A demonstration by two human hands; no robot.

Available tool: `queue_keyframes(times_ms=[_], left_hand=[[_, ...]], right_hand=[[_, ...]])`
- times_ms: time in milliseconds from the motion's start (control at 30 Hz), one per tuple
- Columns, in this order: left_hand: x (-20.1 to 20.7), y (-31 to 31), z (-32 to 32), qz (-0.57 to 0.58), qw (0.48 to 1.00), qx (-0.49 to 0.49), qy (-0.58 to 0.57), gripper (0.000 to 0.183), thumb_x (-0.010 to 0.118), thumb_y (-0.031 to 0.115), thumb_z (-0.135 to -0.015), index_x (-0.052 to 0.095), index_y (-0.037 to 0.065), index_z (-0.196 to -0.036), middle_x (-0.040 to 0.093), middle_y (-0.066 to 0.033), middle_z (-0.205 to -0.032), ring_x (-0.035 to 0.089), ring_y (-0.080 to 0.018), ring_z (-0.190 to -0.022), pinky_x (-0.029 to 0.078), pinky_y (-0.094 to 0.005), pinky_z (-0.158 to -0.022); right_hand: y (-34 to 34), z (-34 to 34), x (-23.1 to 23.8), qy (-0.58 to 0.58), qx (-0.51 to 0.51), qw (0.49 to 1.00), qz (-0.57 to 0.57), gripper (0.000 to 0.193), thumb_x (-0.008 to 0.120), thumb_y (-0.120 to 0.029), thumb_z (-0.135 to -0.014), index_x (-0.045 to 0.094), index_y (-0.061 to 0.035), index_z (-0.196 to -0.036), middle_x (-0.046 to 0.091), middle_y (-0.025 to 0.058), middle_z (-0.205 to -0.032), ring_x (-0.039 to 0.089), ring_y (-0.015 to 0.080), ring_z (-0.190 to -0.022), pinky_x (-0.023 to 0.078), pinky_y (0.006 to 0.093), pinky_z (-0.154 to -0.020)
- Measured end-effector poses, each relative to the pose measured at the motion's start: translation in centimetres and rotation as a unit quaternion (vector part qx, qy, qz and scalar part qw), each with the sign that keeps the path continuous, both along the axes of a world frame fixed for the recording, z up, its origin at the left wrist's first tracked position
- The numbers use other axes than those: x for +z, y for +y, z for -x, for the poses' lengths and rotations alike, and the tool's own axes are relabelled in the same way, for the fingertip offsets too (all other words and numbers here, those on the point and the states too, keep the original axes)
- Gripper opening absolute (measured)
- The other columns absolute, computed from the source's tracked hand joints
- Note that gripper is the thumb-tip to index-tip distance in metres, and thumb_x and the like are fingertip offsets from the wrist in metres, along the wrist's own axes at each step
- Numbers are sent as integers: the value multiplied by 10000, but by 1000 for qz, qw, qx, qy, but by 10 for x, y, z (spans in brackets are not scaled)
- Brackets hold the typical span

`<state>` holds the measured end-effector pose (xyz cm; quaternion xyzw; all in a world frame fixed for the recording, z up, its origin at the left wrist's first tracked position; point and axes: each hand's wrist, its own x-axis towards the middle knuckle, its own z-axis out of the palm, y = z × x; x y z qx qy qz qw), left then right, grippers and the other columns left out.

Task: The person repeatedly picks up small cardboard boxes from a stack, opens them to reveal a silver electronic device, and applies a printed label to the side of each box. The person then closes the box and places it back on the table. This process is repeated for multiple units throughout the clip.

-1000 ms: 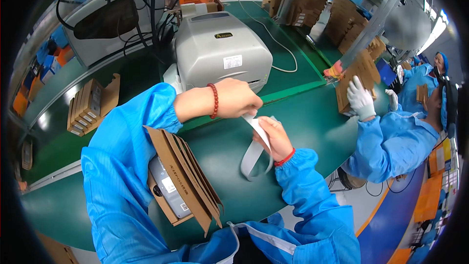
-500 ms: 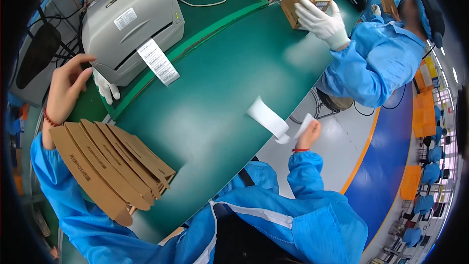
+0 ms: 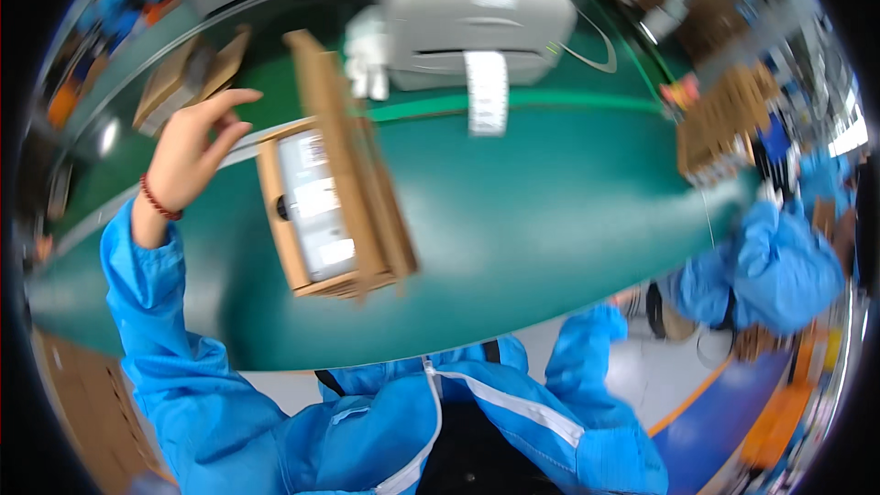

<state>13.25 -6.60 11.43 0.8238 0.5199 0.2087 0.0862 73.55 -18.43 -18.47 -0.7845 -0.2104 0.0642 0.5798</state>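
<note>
My left hand [image 3: 194,151] is raised just left of a row of brown cardboard boxes. Its thumb and forefinger are apart and nothing is in it. The nearest cardboard box [image 3: 286,243] has its top open, showing a grey-white item [image 3: 316,206] with pale labels inside. Upright brown flaps [image 3: 344,165] stand along its right side, blurred. Low on the right, my right hand [image 3: 627,301] is at the green table's front edge, small and smeared; its fingers and anything in them cannot be made out.
A grey label printer [image 3: 477,9] stands at the back, a printed label strip [image 3: 488,96] hanging from it. White gloves [image 3: 367,55] lie beside it. Another open carton [image 3: 183,82] is at back left. Cardboard boxes [image 3: 724,124] and a co-worker in blue [image 3: 770,266] are at right.
The view has swung left, so the printer and boxes sit further right in it. The white paper strip seen by my right hand is no longer visible. My left hand stays raised near the boxes.
</note>
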Motion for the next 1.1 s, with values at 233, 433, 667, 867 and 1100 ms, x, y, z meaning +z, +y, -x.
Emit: queue_keyframes(times_ms=[233, 433, 667, 867, 1100], left_hand=[[-60, -64, 26, -219, 969, -85, 81, 732, 732, 143, -565, 391, 269, -1201, 358, -166, -1260, 401, -370, -1106, 349, -467, -906], [-119, -73, -4, -360, 886, -292, -7, 619, 600, 198, -761, 300, 459, -1234, 248, -78, -1364, 276, -265, -1248, 180, -578, -985], [-135, -59, -4, -386, 868, -312, -19, 612, 541, 143, -798, 274, 454, -1252, 228, -33, -1379, 247, -208, -1269, 143, -579, -996], [-152, -58, -4, -378, 866, -323, -59, 608, 550, 152, -787, 289, 459, -1243, 230, -43, -1378, 247, -197, -1269, 133, -577, -999], [-156, -66, -37, -374, 867, -328, -29, 626, 543, 165, -776, 265, 466, -1249, 206, -78, -1383, 196, -237, -1284, 110, -546, -1021]], right_hand=[[-19, 141, 193, -276, 97, 914, -281, 221, 433, -116, -831, 434, 44, -983, 490, 142, -927, 512, 226, -824, 440, 318, -731], [20, 301, 229, -161, 665, 720, -113, 760, 712, -277, -629, 334, 7, -1224, 420, 196, -1168, 445, 321, -1057, 398, 404, -842], [14, 344, 214, -62, 603, 795, 20, 643, 634, -122, -724, 283, 11, -1245, 399, 205, -1208, 460, 309, -1074, 409, 366, -851], [11, 359, 224, -131, 561, 817, 5, 420, 519, -50, -801, 362, 31, -1182, 482, 199, -1117, 527, 297, -995, 423, 323, -823], [31, 344, 221, -65, 529, 843, -69, 232, 507, -35, -827, 478, 33, -1046, 538, 124, -956, 532, 213, -829, 422, 332, -737]])
